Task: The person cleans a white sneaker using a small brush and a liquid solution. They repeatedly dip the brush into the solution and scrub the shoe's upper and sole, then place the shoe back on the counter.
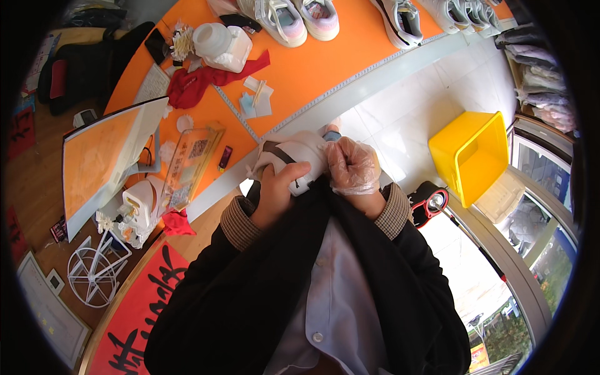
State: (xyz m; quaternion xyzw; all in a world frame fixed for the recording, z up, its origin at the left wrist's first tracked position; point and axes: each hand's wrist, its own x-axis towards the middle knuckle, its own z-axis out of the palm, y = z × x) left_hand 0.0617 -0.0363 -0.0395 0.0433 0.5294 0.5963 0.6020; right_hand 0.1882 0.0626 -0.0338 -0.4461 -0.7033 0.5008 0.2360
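Observation:
A white shoe (304,150) with a dark stripe is held close to my body, beyond the front edge of the orange table. Bare, my left hand (280,185) grips its near side with the thumb on top. Inside a clear plastic glove, my right hand (355,168) has its fingers curled against the shoe's right end; whether something small is pinched between them cannot be told. White pads with a wooden stick (256,101) lie on the orange table (309,79) above the shoe. A red cloth (192,86) lies farther left, beside a white plastic bottle (225,44).
Several shoes (403,23) line the table's far side. At left are a monitor (110,159), a clear sign stand (192,164) and a lighter (225,158). A yellow bin (468,154) stands on the tiled floor at right, near a glass door.

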